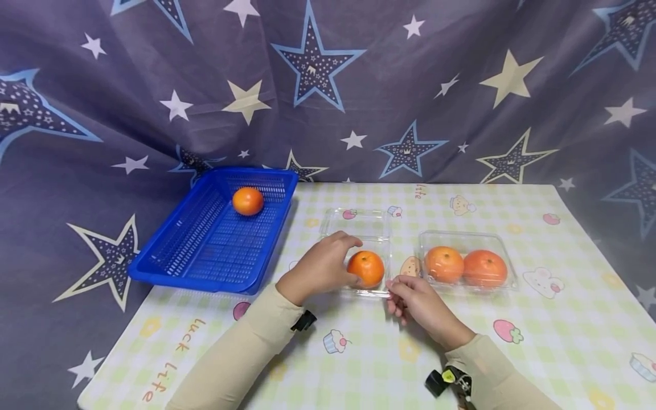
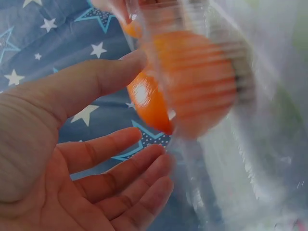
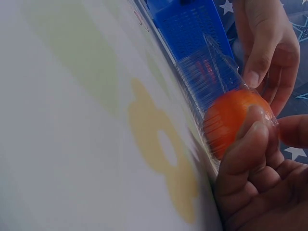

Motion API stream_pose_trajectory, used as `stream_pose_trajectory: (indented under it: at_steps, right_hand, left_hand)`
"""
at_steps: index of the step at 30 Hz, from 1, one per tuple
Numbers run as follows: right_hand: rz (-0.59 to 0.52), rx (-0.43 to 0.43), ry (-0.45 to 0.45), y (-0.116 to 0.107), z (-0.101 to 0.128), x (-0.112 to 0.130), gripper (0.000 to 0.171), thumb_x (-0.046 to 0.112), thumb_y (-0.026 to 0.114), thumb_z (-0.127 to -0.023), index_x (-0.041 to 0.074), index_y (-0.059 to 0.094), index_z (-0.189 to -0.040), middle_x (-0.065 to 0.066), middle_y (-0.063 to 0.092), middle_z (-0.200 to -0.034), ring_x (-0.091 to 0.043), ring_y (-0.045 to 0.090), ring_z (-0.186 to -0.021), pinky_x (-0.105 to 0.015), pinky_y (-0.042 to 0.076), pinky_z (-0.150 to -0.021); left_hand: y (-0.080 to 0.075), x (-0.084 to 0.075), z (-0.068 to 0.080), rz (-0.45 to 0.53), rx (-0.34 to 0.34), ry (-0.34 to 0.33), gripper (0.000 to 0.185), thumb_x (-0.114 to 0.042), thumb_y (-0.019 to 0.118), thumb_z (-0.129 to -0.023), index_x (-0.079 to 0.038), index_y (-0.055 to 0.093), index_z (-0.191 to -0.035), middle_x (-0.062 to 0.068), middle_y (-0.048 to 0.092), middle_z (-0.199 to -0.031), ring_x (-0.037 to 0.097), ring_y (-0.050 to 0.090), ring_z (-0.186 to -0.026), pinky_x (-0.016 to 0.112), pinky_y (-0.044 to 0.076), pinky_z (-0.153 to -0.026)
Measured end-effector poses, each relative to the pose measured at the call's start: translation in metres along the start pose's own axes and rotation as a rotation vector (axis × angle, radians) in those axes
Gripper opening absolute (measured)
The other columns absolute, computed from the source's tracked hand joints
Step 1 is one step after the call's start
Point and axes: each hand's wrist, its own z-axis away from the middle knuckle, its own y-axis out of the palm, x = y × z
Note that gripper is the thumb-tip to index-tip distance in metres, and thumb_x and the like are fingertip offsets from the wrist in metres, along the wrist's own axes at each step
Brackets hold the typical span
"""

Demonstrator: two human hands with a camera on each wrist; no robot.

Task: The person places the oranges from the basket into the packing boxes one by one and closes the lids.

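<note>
An orange fruit (image 1: 366, 269) sits in an open clear box (image 1: 374, 293). My left hand (image 1: 324, 265) arches beside it, fingers loosely spread; my right hand (image 1: 422, 306) pinches the box's near right corner, palm turned inward.

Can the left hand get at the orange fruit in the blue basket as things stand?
Probably yes: the blue basket is open on top and nothing covers the orange fruit. The left hand would likely only need to clear the basket's rim.
</note>
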Motion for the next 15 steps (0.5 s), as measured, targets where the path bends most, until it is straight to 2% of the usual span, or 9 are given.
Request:
stream_pose_trajectory:
  at_steps: [7, 15]
  right_hand:
    - [0.003, 0.003, 0.002, 0.000, 0.000, 0.000, 0.033, 0.023, 0.053, -0.107, -0.007, 0.057, -0.095, -0.007, 0.061, -0.070, -0.013, 0.053, -0.058, -0.026, 0.050, -0.050]
    - [0.012, -0.001, 0.007, 0.000, 0.001, 0.000, 0.033, 0.023, 0.053, -0.107, -0.008, 0.057, -0.096, -0.007, 0.061, -0.070, -0.013, 0.053, -0.059, -0.026, 0.050, -0.050]
  left_hand:
    - [-0.021, -0.001, 0.004, -0.067, -0.012, 0.028, 0.069, -0.028, 0.091, -0.075, -0.007, 0.065, -0.135, 0.009, 0.065, -0.132, 0.025, 0.064, -0.118, 0.040, 0.051, -0.107]
    - [-0.043, 0.000, 0.005, -0.161, -0.033, 0.013, 0.064, -0.031, 0.089, -0.078, -0.010, 0.067, -0.133, 0.006, 0.066, -0.126, 0.024, 0.065, -0.111, 0.040, 0.054, -0.102]
